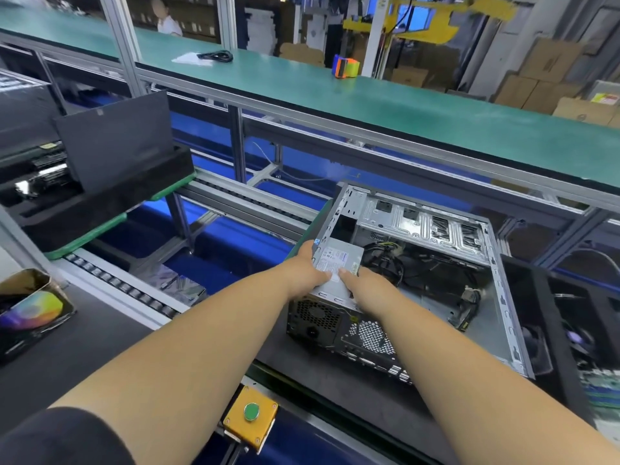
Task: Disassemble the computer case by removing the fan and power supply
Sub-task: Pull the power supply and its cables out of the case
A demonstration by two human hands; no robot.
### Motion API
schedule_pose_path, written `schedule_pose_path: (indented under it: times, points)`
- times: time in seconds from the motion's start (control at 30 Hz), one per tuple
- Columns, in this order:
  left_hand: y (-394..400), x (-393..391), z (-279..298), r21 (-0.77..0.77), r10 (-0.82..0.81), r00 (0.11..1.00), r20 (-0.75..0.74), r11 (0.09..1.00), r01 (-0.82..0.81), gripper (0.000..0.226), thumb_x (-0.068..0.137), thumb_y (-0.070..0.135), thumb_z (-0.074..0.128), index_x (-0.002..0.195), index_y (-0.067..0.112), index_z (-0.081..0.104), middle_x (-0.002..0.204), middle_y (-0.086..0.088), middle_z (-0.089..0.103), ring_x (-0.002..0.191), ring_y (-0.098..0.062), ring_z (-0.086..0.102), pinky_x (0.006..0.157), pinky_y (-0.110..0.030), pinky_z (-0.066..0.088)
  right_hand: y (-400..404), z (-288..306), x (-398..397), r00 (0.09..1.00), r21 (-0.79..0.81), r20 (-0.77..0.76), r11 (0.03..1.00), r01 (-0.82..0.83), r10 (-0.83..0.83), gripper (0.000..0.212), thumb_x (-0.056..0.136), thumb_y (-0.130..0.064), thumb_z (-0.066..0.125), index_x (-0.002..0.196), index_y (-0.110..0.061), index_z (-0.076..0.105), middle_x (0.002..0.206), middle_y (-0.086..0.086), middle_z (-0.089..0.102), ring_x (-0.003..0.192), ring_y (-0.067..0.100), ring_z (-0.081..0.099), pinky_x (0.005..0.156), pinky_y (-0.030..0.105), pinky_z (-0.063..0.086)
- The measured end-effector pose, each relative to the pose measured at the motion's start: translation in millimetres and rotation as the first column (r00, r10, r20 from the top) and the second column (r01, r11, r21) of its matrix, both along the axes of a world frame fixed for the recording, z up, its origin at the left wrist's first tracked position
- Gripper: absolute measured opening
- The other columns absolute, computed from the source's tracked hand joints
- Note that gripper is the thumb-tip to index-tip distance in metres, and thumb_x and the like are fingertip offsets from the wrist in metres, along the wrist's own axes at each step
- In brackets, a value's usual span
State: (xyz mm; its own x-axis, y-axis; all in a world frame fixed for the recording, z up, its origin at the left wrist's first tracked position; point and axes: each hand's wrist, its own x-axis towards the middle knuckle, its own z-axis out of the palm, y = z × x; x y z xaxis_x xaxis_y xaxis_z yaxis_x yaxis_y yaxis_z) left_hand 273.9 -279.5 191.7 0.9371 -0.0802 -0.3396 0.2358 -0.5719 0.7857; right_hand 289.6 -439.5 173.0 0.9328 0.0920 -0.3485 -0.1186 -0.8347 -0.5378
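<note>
Hands meet on the power supply (339, 263), which sits in the near left corner of the open computer case (436, 280). Left hand (307, 268) grips its left edge; right hand (364, 286) grips its near right side.

From my feed I see two bare forearms running up from the bottom edge, uncovered from elbow to wrist. A dark, nearly black short sleeve (63, 437) covers the left upper arm at the lower left corner. I see no gloves, rings or watch on the left hand (307, 270) or the right hand (364, 286).
</note>
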Motion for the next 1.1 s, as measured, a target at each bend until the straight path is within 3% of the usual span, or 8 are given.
schedule_pose_path:
  times: [0.13, 0.23, 0.3, 0.37, 0.47, 0.6, 0.97, 1.1]
  points:
    - [-0.3, 1.5, -5.5, 0.027, -0.011, 0.999, 0.04, 1.0, 0.01, 0.072, 0.098, 0.029, 0.054, 0.154, 0.029, 0.009, 0.121, -0.002, 0.058, 0.085, -0.015, 0.057, 0.059, -0.019, 0.041, 1.6, 3.6, -0.1, 1.0, -0.015, 0.009, 1.0, 0.014, -0.014, 0.063, 0.101, -0.057, 0.032, 0.15, -0.017, 0.036, 0.144, 0.01, 0.052, 0.127, 0.03, 0.05, 0.105, 0.039, 0.041]
    - [3.6, 1.8, -9.9, 0.008, -0.05, 0.996, 0.068, 0.999, 0.049, 0.079, 0.098, 0.038, 0.053, 0.155, 0.032, -0.001, 0.148, -0.003, 0.044, 0.117, -0.02, 0.054, 0.084, -0.024, 0.048, -0.3, 4.9, -2.1, 0.998, 0.035, -0.003, 0.997, 0.07, -0.07, 0.079, 0.097, -0.065, 0.031, 0.157, -0.016, 0.019, 0.153, 0.01, 0.042, 0.134, 0.031, 0.045, 0.106, 0.04, 0.037]
    - [10.4, -2.3, -10.1, 0.007, -0.099, 0.99, 0.099, 0.995, 0.099, 0.086, 0.093, 0.051, 0.054, 0.155, 0.038, -0.005, 0.162, 0.006, 0.015, 0.146, -0.021, 0.022, 0.116, -0.041, 0.029, -2.2, 5.4, -7.7, 0.994, 0.071, 0.073, 0.995, 0.074, -0.079, 0.09, 0.091, -0.074, 0.032, 0.158, -0.02, 0.008, 0.156, 0.008, 0.037, 0.136, 0.029, 0.044, 0.103, 0.042, 0.038]
    - [21.6, -9.9, -8.9, 0.154, -0.245, 0.958, 0.151, 0.963, 0.222, 0.102, 0.082, 0.06, 0.065, 0.154, 0.039, -0.004, 0.163, 0.014, -0.003, 0.15, -0.018, -0.004, 0.121, -0.048, 0.011, -3.2, 5.3, -14.4, 0.983, 0.069, 0.183, 0.997, 0.02, -0.032, 0.09, 0.088, -0.076, 0.034, 0.158, -0.024, 0.011, 0.157, 0.005, 0.035, 0.138, 0.025, 0.042, 0.103, 0.042, 0.039]
    - [34.2, -17.4, -8.4, 0.464, -0.504, 0.847, 0.167, 0.799, 0.384, 0.121, 0.07, 0.057, 0.078, 0.155, 0.037, -0.005, 0.159, 0.019, -0.02, 0.146, -0.011, -0.023, 0.119, -0.04, 0.002, -4.0, 5.6, -17.5, 0.976, 0.025, 0.21, 0.998, -0.056, 0.049, 0.087, 0.088, -0.076, 0.035, 0.157, -0.028, 0.012, 0.16, 0.003, 0.028, 0.142, 0.023, 0.036, 0.106, 0.043, 0.037]
    - [28.6, -15.4, -16.1, 0.634, -0.548, 0.809, 0.215, 0.708, 0.311, 0.108, 0.082, 0.049, 0.072, 0.157, 0.027, -0.003, 0.162, 0.012, -0.017, 0.149, -0.01, -0.015, 0.123, -0.036, 0.009, -5.5, 8.2, -15.8, 0.988, 0.013, 0.134, 0.997, -0.081, 0.078, 0.088, 0.089, -0.063, 0.049, 0.158, -0.029, 0.005, 0.157, 0.002, 0.034, 0.135, 0.023, 0.044, 0.106, 0.041, 0.041]
    - [23.2, -17.9, -35.7, 0.616, -0.491, 0.787, 0.374, 0.766, 0.185, 0.102, 0.084, 0.032, 0.072, 0.157, 0.028, 0.001, 0.162, 0.017, -0.014, 0.148, -0.012, 0.017, 0.097, -0.026, 0.043, -8.0, 5.5, -10.1, 0.994, 0.084, 0.101, 0.996, -0.042, 0.034, 0.082, 0.094, -0.049, 0.055, 0.157, -0.036, 0.003, 0.144, 0.001, 0.05, 0.108, 0.023, 0.06, 0.087, 0.037, 0.05]
    - [23.0, -19.0, -40.5, 0.6, -0.473, 0.774, 0.421, 0.785, 0.153, 0.101, 0.084, 0.022, 0.071, 0.157, 0.028, 0.002, 0.162, 0.018, -0.013, 0.145, -0.012, 0.024, 0.089, -0.024, 0.045, -6.7, 4.2, -6.5, 0.996, 0.129, 0.081, 0.991, -0.031, 0.021, 0.08, 0.097, -0.047, 0.053, 0.157, -0.036, 0.001, 0.141, 0.001, 0.054, 0.087, 0.015, 0.06, 0.066, 0.029, 0.043]
